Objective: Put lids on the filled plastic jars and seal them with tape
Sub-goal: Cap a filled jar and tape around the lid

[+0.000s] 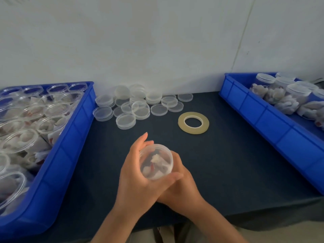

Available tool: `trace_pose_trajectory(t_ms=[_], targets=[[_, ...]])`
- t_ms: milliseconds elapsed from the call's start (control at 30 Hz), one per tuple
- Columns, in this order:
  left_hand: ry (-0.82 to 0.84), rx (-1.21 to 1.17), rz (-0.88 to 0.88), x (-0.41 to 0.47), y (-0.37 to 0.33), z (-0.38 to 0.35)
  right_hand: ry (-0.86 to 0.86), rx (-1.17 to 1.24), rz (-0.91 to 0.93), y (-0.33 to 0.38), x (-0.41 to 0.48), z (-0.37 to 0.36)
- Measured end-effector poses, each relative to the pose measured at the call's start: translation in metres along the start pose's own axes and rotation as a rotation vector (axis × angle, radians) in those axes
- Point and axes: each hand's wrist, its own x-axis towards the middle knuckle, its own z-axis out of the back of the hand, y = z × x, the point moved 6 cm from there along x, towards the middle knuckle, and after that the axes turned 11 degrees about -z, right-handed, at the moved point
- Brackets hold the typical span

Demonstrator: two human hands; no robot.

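A clear plastic jar (pixel 156 161) with a lid on it and white filling inside is held above the dark table, near its front middle. My left hand (pixel 135 174) wraps round the jar's left side and underside. My right hand (pixel 178 183) grips it from the right and below, with the fingers of both hands overlapping under the jar. A roll of clear tape (pixel 193 122) lies flat on the table beyond the jar, to the right. A pile of loose clear lids (pixel 136 106) lies at the back by the wall.
A blue crate (pixel 70 137) on the left holds several open filled jars (pixel 50 123). Another blue crate (pixel 263 116) on the right holds several lidded jars (pixel 298 93). A white wall stands behind the dark table (pixel 228 163).
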Motion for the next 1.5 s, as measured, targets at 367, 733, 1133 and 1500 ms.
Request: trace_pose_trajectory(t_ms=[367,733,1133,1500], targets=[[0.103,0.011,-0.022,0.008,0.042,-0.007,0.55,-0.461,-0.03,-0.048,0.071,0.024],[0.181,0.008,0.013,0.019,0.06,-0.004,-0.081,-0.99,-0.237,-0.102,0.159,0.089],[0.14,0.198,-0.053,0.016,0.029,0.015,-0.143,-0.582,-0.367,-0.051,0.032,0.106],[-0.039,0.1,-0.202,-0.026,-0.069,-0.019,-0.165,-0.168,-0.099,0.041,-0.076,0.062]])
